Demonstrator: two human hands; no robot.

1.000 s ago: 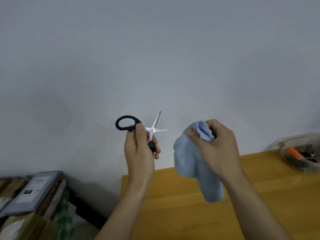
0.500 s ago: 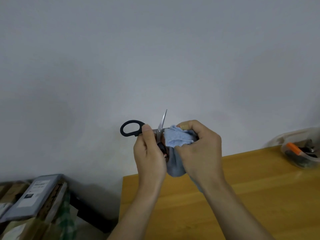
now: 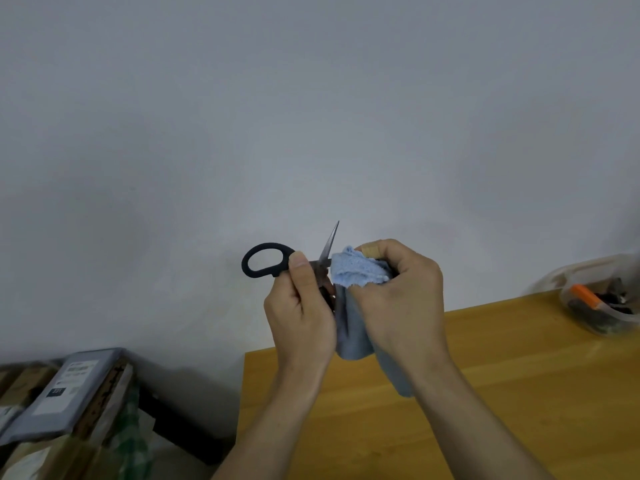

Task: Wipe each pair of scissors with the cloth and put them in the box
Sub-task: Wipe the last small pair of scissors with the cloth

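Scissors (image 3: 268,259), one pair, blades apart, gripped by left hand (image 3: 301,317); right hand (image 3: 403,299) grips one cloth (image 3: 356,271), wrapped round one blade as before; one box (image 3: 602,306) mid-right.

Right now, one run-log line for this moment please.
step: wiping | left hand: holds scissors, open | right hand: cloth around one blade | box: far right

No text can be read anywhere. The grey parcel (image 3: 65,393) at the lower left carries a white label with rows of print and a small dark patch with pale marks, but all of it is too blurred and small to make out. The scissors (image 3: 277,263), cloth (image 3: 358,275) and box (image 3: 602,303) show no lettering.
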